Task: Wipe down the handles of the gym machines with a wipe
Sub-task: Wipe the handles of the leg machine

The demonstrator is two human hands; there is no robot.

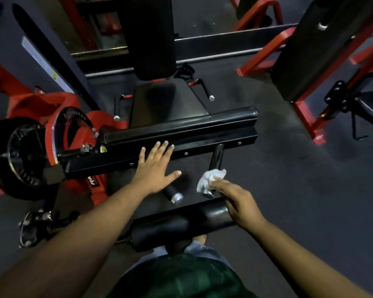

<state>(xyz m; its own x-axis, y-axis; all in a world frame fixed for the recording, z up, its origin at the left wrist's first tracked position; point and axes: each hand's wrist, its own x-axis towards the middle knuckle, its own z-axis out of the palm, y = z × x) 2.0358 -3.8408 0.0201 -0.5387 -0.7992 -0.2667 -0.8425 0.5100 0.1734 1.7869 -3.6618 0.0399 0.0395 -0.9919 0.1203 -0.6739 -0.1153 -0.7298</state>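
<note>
- Nearest the camera, a dark green shirt fills the bottom edge, with two bare forearms reaching forward from it.
- Just beyond lies a black padded roller, running left to right under the arms.
- The right hand is over the roller's right end, its fingers curled and pinching a crumpled white wipe.
- The wipe is wrapped against the near part of a short black handle with a silver end cap; the handle juts toward the camera from a black crossbar.
- A second short black handle, also silver-capped, sticks out just left of the first, partly under the left hand.
- The left hand is open, fingers straight and spread, its fingertips lying on the crossbar.
- Behind the crossbar and parallel to it sits a long black pad.
- To the left is a red machine frame with a chrome-rimmed wheel.
- Farther back are a black seat and an upright black backrest.
- Red frames of other machines stand on the dark floor to the right.
</note>
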